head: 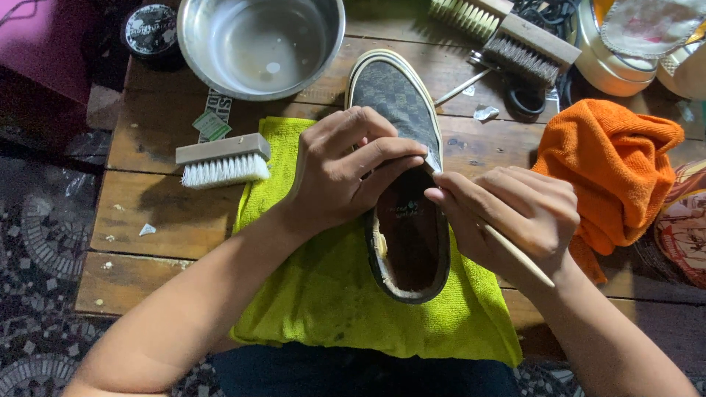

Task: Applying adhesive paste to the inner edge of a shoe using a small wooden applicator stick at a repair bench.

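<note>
A dark patterned slip-on shoe (pixel 393 103) with a pale sole rim lies toe away from me on a yellow-green cloth (pixel 323 294). My left hand (pixel 346 169) grips the shoe's left side, its fingers pressed across the tongue edge. My right hand (pixel 515 213) holds a thin wooden stick (pixel 518 255), fingertips meeting the shoe's opening at the right edge. The stick's working tip is hidden by my fingers. The brown insole (pixel 408 235) shows inside the shoe.
A steel bowl (pixel 261 44) stands at the back, a round tin (pixel 151 29) to its left. A white-bristled brush (pixel 224 162) lies left of the cloth; two more brushes (pixel 515 37) lie at the back right. An orange towel (pixel 614 165) is bunched right.
</note>
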